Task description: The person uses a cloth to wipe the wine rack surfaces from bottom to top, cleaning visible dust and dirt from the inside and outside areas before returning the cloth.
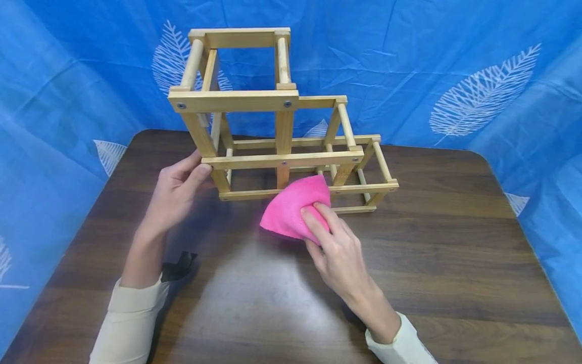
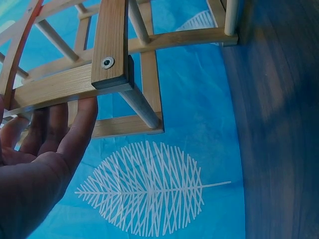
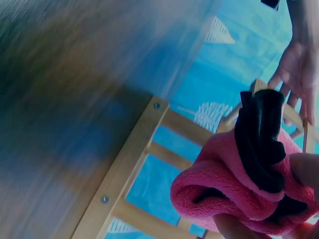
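Note:
A stepped, light wooden rack (image 1: 245, 101) of slats, dowels and screws stands at the back of the table, its tiers dropping to the right. My left hand (image 1: 173, 194) grips its left front upright, with the thumb just under the middle rail. In the left wrist view the fingers (image 2: 77, 124) curl around a slat. My right hand (image 1: 338, 253) pinches a bunched pink cloth (image 1: 291, 210), which overlaps the lower front rail. The right wrist view shows the fluffy cloth folded around a glossy black piece (image 3: 264, 129); what that is, I cannot tell.
A dark wood-grain table (image 1: 445, 263) with rounded back corners lies under the rack. Blue fabric (image 1: 386, 65) with white leaf prints hangs close behind it and along both sides. A black strap (image 1: 179, 265) shows beside the left sleeve.

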Tool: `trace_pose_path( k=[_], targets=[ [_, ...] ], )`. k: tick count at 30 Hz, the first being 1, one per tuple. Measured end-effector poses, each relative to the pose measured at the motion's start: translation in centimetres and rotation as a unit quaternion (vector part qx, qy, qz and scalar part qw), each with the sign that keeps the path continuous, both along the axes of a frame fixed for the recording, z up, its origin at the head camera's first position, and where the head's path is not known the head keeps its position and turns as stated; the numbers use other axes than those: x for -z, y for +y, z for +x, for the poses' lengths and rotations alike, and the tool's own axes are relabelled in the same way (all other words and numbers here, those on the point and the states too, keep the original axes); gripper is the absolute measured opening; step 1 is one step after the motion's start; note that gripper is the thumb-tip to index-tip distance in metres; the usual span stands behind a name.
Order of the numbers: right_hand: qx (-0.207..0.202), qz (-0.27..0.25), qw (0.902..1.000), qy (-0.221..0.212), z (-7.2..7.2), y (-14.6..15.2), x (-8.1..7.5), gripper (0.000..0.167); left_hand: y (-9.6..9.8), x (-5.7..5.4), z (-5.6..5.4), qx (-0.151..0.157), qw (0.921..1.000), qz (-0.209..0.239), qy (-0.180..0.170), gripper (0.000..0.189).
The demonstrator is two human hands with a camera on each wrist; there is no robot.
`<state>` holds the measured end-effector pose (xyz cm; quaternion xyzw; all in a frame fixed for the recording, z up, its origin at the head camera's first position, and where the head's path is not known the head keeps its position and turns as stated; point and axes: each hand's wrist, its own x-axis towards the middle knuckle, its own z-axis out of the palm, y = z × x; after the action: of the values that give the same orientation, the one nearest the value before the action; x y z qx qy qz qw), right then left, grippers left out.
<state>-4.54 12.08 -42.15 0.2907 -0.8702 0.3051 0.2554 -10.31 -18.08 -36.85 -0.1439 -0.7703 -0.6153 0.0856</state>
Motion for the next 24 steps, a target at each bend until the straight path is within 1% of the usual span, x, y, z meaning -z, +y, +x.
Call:
trace_pose_path(
  k=[2, 4, 9, 12, 17, 22, 24],
  targets=[
    [0.002, -0.006, 1.0, 0.001, -0.1, -0.3, 0.1, 0.043, 0.1, 0.0, -0.1, 0.001, 1.0, 0.006, 0.002, 0.044],
    [-0.008, -0.012, 0.9999, 0.001, -0.2, -0.5, 0.3, 0.043, 0.1, 0.0, -0.1, -0.001, 1.0, 0.008, 0.004, 0.043],
    [-0.068, -0.007, 0.9977, 0.001, -0.4, -1.2, 0.7, 0.042, 0.2, 0.0, 0.1, -0.015, 0.9999, 0.004, 0.0, 0.043],
    [-0.087, -0.008, 0.9961, 0.009, -0.5, -2.0, 0.7, 0.042, 0.1, -0.1, 0.2, -0.02, 0.9998, -0.001, -0.004, 0.044],
    [-0.089, -0.006, 0.9956, 0.028, -0.8, -3.2, 0.7, 0.039, 0.1, 0.1, 0.1, -0.022, 0.9998, 0.004, -0.004, 0.045],
    [-0.09, -0.001, 0.9956, 0.028, -0.8, -3.6, 0.8, 0.037, 0.2, 0.1, 0.1, -0.019, 0.9996, 0.018, -0.008, 0.044],
    [-0.096, 0.004, 0.9949, 0.032, -0.8, -3.9, 0.8, 0.037, 0.2, 0.1, 0.1, -0.02, 0.9997, 0.013, -0.007, 0.044]
  ],
)
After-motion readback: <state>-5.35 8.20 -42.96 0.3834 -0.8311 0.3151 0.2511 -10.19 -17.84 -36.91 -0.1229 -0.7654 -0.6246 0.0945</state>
